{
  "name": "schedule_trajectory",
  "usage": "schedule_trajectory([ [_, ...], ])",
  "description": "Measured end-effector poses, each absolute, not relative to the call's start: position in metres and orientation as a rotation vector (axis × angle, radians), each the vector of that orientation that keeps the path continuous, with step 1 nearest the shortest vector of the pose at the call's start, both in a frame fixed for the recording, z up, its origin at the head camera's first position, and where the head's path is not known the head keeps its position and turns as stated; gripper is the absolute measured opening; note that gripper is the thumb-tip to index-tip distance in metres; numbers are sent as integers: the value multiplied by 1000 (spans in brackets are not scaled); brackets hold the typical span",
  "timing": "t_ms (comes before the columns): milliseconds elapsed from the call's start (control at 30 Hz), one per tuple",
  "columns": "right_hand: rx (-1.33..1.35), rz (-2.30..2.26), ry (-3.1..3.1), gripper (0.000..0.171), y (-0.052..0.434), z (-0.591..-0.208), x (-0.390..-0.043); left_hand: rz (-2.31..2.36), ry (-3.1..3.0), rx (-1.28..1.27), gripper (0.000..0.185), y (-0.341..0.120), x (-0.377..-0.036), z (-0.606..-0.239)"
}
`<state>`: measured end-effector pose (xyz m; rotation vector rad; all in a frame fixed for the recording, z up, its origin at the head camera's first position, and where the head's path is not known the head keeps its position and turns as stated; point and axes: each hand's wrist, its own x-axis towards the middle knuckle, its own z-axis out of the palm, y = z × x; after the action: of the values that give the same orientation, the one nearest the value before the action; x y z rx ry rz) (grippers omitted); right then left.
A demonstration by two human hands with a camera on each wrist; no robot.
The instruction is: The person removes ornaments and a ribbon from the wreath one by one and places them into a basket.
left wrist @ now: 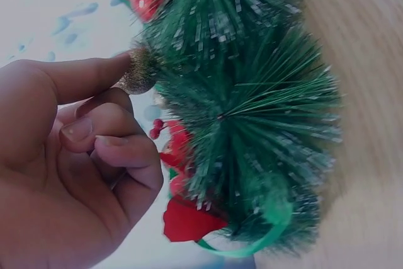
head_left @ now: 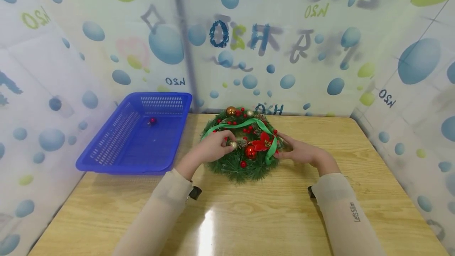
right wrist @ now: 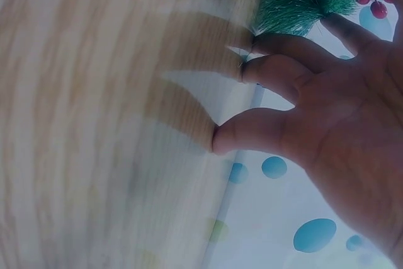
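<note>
Head, wreath: is lying on the desk [head_left: 256, 216], beside the blue basket [head_left: 149, 145].
Head, left hand [head_left: 215, 145]: is pinching a gold ball [head_left: 232, 144] at the wreath [head_left: 242, 142].
Head, right hand [head_left: 300, 151]: is spreading at the wreath's edge.
Head, basket: is holding a small red ball [head_left: 153, 120].
Left wrist, hand: is pinching the gold ball, other fingers curling.
Right wrist, hand: is spreading, some fingertips resting on the desk.
</note>
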<state>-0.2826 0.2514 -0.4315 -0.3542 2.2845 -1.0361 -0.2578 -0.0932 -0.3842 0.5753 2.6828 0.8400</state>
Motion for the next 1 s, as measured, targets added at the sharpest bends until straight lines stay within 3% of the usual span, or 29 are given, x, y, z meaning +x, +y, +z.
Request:
schedule_trajectory([
  [333,-361,-1031,2281,102,252,-431,-282,857,2715,589,34,-99,-260,-367],
  [1000,-360,-1009,2291,102,250,-426,-279,1000,2751,622,30,-111,-255,-333],
])
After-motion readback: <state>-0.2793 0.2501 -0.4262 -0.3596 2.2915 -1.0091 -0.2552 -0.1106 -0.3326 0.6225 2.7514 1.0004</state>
